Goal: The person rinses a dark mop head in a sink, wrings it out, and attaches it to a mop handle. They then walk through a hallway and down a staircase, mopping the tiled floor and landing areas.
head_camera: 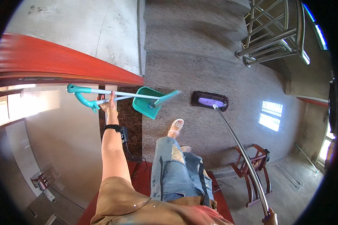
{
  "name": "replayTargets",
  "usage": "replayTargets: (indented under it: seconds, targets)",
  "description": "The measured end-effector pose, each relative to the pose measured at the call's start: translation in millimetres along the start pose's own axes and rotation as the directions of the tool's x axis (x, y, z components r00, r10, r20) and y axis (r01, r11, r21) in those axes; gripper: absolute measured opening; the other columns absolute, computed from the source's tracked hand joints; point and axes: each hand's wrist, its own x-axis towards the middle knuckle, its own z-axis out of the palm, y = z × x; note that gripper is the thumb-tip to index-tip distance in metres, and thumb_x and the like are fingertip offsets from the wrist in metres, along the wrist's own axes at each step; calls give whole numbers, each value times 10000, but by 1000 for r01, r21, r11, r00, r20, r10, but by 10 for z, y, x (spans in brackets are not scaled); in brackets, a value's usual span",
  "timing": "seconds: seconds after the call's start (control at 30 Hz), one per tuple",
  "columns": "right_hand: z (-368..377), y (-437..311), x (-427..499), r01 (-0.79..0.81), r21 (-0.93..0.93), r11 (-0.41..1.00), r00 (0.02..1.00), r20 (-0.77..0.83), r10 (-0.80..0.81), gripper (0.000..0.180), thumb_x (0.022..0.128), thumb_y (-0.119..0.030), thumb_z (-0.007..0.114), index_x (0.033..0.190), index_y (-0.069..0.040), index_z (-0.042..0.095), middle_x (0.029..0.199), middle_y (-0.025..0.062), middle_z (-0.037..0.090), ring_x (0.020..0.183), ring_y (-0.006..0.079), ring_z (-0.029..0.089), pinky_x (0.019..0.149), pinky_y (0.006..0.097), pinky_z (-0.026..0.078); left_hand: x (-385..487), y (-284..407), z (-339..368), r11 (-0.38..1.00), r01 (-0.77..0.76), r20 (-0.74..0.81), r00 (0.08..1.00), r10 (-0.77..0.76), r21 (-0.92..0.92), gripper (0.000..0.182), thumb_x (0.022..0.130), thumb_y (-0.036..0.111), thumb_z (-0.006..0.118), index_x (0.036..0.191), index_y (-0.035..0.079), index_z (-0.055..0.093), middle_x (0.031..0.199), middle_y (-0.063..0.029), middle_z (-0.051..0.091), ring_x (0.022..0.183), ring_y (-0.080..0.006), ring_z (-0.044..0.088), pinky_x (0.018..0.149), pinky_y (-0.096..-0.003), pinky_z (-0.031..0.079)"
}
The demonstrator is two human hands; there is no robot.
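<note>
On the left, my left hand (pixel 108 104) is closed around the pale blue poles of a teal broom (pixel 135 94) and a teal long-handled dustpan (pixel 143 108). The broom's head lies over the dustpan's mouth, and a little debris seems to be in the pan. Whether the pan touches the floor I cannot tell. At the lower right edge, my right hand (pixel 270 218), partly cut off, grips the metal pole of a flat mop (pixel 249 163). Its purple plate and dark fringed mop pad (pixel 195 100) rest on the grey floor ahead of my feet.
Steps (pixel 191 33) rise ahead, with a stainless steel railing (pixel 270 42) on their right. A red door frame (pixel 67 60) and a dark stone threshold (pixel 129 121) are at left. A wooden chair (pixel 253 164) stands at right, near the mop pole.
</note>
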Motion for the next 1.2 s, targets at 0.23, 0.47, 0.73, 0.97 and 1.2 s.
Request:
replayTargets:
  seconds: [0.23, 0.47, 0.73, 0.97, 1.2]
  targets:
    - [-132, -19, -27, -44, -9, 999, 999, 3, 44, 479, 773, -22, 521, 1243, 24, 442, 531, -11, 446, 419, 88, 406, 359, 271, 334, -303, 134, 67, 995, -72, 62, 995, 77, -75, 463, 628, 149, 830, 1002, 11, 594, 851, -76, 618, 803, -178, 580, 786, -329, 462]
    - [-252, 365, 232, -127, 68, 990, 990, 66, 122, 722, 598, 62, 643, 1276, -56, 422, 558, 78, 540, 416, 156, 527, 352, 313, 416, -519, 129, 117, 992, 92, 127, 989, -80, -87, 504, 707, 281, 766, 1116, 39, 598, 1121, -75, 600, 1077, -186, 498, 1007, -410, 278]
    - [-470, 818, 570, -153, 12, 988, 988, 32, 153, 617, 595, 79, 652, 1178, -24, 479, 545, 78, 544, 421, 149, 533, 355, 305, 415, -273, -75, 94, 998, 45, 245, 969, -34, -42, 449, 738, 314, 737, 1080, 71, 579, 1029, -33, 599, 968, -141, 495, 917, -341, 329]
    - [-704, 813, 741, -127, -12, 992, 992, 16, 128, 610, 584, 74, 637, 1168, -33, 500, 548, 58, 527, 415, 143, 521, 364, 297, 405, -1227, 380, 369, 956, -110, 49, 991, 128, -272, 262, 697, 215, 773, 871, 52, 662, 774, 16, 590, 752, -100, 460, 710, -307, 341]
    - [-620, 1310, 926, -85, 14, 996, 996, 24, 85, 669, 568, 88, 647, 1204, -41, 486, 567, 63, 544, 426, 141, 527, 359, 301, 408, -1793, 1248, 924, 912, -45, 196, 971, 135, -407, 371, 725, 168, 756, 1026, -1, 620, 1028, -75, 622, 987, -158, 526, 912, -345, 378]
